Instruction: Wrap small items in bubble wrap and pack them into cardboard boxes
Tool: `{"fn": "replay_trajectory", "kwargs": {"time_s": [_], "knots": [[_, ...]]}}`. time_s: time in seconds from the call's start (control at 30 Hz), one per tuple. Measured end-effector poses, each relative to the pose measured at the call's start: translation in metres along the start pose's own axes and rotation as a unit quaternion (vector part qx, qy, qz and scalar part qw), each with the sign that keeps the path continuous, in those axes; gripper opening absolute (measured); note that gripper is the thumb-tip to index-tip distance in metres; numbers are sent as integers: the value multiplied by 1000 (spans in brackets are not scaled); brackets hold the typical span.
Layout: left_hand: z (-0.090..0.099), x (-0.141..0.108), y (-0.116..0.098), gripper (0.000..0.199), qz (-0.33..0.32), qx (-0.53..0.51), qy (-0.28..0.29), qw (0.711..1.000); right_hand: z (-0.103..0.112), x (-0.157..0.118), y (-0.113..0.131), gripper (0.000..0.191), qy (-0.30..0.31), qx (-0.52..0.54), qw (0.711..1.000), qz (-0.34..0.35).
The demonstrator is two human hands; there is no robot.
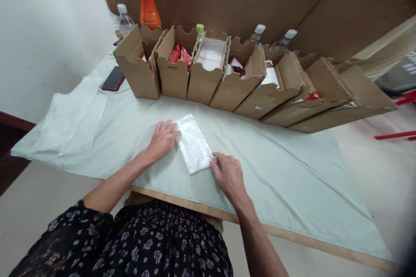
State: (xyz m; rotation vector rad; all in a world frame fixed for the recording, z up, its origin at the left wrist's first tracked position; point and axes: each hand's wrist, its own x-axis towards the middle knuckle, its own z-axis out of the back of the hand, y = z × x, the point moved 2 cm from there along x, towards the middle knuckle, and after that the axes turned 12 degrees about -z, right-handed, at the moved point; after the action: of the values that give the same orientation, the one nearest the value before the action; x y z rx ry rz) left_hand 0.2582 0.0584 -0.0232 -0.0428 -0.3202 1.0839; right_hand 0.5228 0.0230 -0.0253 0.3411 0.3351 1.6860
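A flat, rectangular bubble-wrap pouch (195,145) lies at a slant on the pale green cloth. Whether it contains anything cannot be made out through the film. My left hand (162,140) rests at its upper left edge, fingers stretched out and fingertips touching the wrap. At the lower right corner, my right hand (228,176) pinches the pouch between thumb and curled fingers. More clear bubble-wrap sheets (73,117) lie in a loose pile to the left.
Several cardboard bins (139,73) stand in a row behind the pouch, some holding red and white items. A phone (113,78) lies left of them. An orange bottle (148,6) and clear bottles stand behind. The table's wooden front edge (182,200) runs beside my body.
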Motion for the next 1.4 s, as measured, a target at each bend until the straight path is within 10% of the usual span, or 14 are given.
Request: {"fn": "replay_trajectory", "kwargs": {"time_s": [0.17, 0.43, 1.4], "knots": [[6, 6, 15, 46, 35, -6, -41, 999, -4, -25, 30, 20, 56, 66, 993, 85], [-2, -49, -28, 33, -63, -104, -106, 987, -3, -15, 17, 35, 37, 21, 993, 108], [3, -54, -53, 25, -85, -98, -28, 991, -35, -6, 33, 24, -24, 2, 982, 187]]}}
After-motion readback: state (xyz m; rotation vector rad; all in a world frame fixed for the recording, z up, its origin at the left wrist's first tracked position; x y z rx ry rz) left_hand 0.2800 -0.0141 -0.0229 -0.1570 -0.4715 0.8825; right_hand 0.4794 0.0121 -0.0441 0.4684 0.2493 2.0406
